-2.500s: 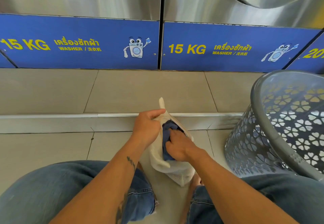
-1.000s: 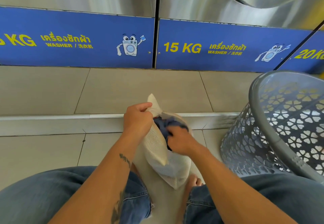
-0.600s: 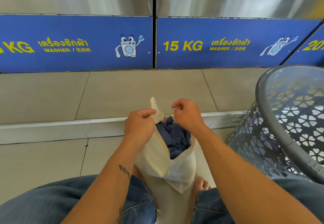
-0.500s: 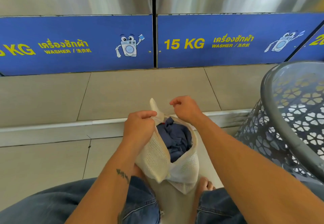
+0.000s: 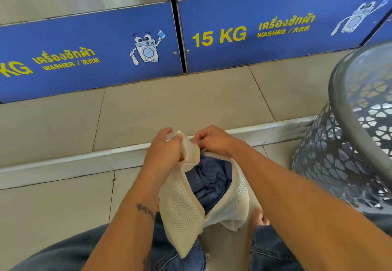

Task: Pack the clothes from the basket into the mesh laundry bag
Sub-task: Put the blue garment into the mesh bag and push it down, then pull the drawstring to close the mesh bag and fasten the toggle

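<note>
Both my hands pinch the bag (image 5: 186, 205) mouth: left hand (image 5: 164, 152) on one flap, right hand (image 5: 212, 141) probably at the zipper. Clothes (image 5: 209, 180) bulge at the opening; closing could snag them. Basket (image 5: 347, 154) beside me looks empty.

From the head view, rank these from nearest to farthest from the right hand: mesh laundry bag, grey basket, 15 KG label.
From the right hand:
1. Mesh laundry bag, held at its top edge, directly below.
2. Grey basket, on the floor to the right.
3. 15 KG label, on the blue washer panel ahead.
</note>
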Available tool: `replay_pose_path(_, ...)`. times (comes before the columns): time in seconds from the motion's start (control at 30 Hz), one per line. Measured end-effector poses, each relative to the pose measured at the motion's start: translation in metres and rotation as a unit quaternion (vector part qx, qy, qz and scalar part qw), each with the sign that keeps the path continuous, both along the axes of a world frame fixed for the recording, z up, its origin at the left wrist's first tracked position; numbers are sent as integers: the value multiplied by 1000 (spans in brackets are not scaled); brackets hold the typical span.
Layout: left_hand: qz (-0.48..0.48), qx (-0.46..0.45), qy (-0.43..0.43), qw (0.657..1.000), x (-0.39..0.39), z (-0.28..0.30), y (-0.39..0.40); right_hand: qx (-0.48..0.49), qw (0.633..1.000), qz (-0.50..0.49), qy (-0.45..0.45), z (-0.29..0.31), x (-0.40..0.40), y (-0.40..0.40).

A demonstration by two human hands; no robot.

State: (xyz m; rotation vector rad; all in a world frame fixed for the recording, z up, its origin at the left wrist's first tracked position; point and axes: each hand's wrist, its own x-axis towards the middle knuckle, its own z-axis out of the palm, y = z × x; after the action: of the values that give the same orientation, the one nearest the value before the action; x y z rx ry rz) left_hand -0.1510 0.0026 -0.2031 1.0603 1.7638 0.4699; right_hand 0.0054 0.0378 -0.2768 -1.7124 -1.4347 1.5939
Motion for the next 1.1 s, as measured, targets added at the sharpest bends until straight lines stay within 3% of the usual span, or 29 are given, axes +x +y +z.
replay_pose_path(0.07, 10, -58, -32, 998, 5, 6, 1, 28, 1000, -9, -5, 4, 0, -5)
replay_pose_path(0.17, 87, -52, -121, 987, 3, 2, -1, 65, 997, -17, -27, 18, 4, -12)
replay_pose_path(0.3, 56, -17, -178, 982, -3, -3, -8, 58, 998, -23, -11, 31, 10, -27)
replay_pose_path(0.43, -66, 103, -16, 992, -2, -10, -11, 30, 999, -28, 16, 37, 8, -34)
replay_pose_path(0.53, -128, 117, 24, 985, 1, -15, -16, 38, 999, -13, 0, 38, 4, -34)
replay_pose_path(0.63, -118, 131, 64, 982, 0, -21, -15, 57, 997, 7, -42, 43, 0, -30)
replay_pose_path(0.8, -78, 168, 98, 978, -1, -26, -12, 114, 973, 67, -191, 69, 11, -16)
replay_pose_path(1.1, 45, 174, 135, 974, -22, -29, -13, 87, 961, 27, -261, 91, 55, -54)
